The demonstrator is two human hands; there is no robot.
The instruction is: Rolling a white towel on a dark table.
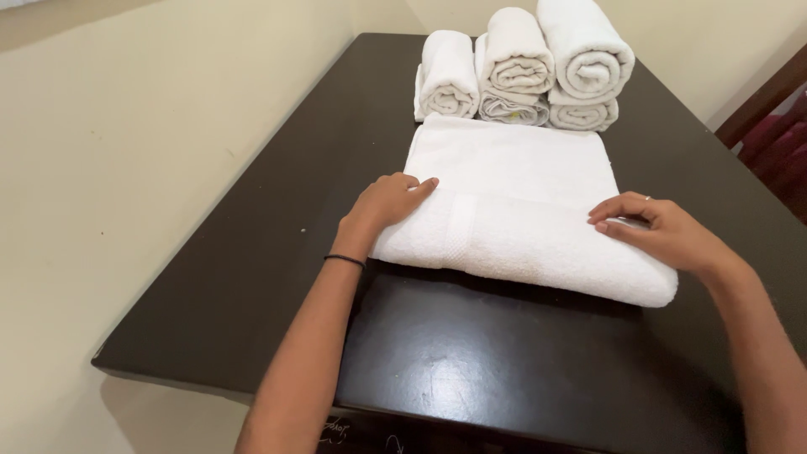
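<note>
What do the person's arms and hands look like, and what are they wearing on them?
Both arms are bare, with no sleeves in view and no gloves. The left hand has a thin black band around its wrist. The right hand wears a slim ring on one finger. No watch or other markings can be seen.

Both forearms bare, no sleeves in frame. Left hand: thin black band around wrist, centre-left of frame. Right hand: slim silver ring on one finger, centre-right.

towel on table | rolled towels stacked behind it | hands on towel's ends
</note>
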